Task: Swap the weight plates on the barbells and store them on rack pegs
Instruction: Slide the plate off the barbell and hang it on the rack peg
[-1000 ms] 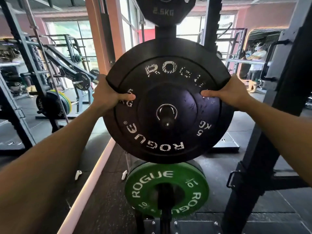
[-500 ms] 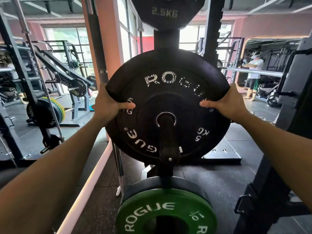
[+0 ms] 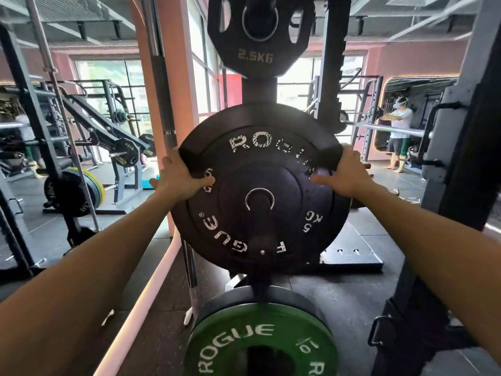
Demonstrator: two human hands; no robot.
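We hold the black 5 kg Rogue bumper plate (image 3: 260,185) at its two upper sides. Our left hand (image 3: 180,177) grips the left rim, thumb laid across the front face near the "5" mark and fingers wrapped behind the edge. Our right hand (image 3: 345,176) sits on the right rim, blurred; its thumb points inward across the face, and we cannot tell for sure how the fingers lie behind the plate, though the grip looks closed around the edge. The plate stands upright with its steel-ringed centre hole on the rack peg (image 3: 260,234), whose dark capped end sticks out toward us in front of the plate's face.

Directly above, on a higher peg of the same upright, hangs a black 2.5 kg plate (image 3: 260,36). Below, a green 10 kg Rogue plate (image 3: 261,346) sits on a lower peg with a black plate just behind it. To the left a barbell (image 3: 162,77) stands vertically beside the salmon-coloured pillar. Farther left a loaded plate machine stands on the dark rubber floor (image 3: 349,302). At the far right background a person in a white shirt (image 3: 398,128) stands near another rack.
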